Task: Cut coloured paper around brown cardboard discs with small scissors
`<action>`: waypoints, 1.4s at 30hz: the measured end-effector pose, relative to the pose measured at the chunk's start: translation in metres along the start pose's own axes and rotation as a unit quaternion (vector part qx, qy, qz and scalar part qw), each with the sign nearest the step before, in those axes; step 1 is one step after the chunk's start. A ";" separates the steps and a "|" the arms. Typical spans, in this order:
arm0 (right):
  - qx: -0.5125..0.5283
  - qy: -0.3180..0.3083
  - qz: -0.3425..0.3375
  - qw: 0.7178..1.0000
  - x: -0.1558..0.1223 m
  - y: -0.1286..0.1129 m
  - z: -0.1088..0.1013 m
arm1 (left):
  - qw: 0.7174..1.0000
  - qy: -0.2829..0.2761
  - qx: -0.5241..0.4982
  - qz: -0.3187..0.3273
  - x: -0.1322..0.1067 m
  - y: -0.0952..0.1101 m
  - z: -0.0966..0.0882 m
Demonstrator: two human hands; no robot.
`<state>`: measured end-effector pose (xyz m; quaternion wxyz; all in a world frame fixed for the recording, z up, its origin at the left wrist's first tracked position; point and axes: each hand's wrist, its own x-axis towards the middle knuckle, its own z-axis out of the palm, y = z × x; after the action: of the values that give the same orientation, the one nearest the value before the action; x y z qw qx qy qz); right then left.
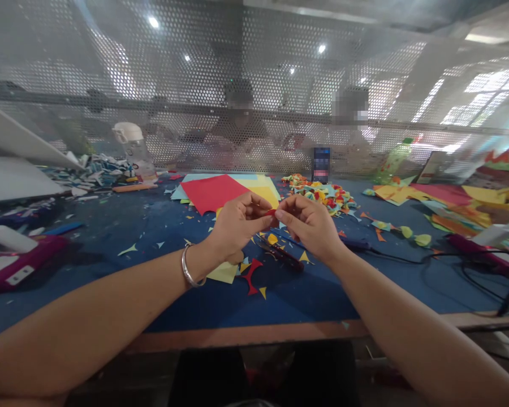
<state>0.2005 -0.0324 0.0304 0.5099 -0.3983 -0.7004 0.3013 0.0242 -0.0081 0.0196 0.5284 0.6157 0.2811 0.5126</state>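
Observation:
My left hand and my right hand meet above the table, fingertips pinched on a small red paper piece. Most of that piece is hidden by my fingers. Behind my left hand lie a red paper sheet and a yellow sheet. Under my hands rest scissors with dark handles, a small yellow piece, and a red curved offcut. A pale yellow sheet sits partly beneath my left hand.
A heap of small colourful paper pieces lies beyond my right hand, with a phone upright behind it. A water bottle stands back left. Black cables run to the right near a purple power strip. A perforated screen closes the back.

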 end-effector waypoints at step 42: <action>0.046 0.067 0.003 0.997 0.005 0.005 -0.003 | 0.882 -0.163 0.425 0.127 0.025 -0.034 -0.004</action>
<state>0.2041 -0.0256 0.0295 0.5727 -0.3954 -0.6488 0.3077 0.0353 0.0250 -0.0044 0.1849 0.8862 0.3011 0.2995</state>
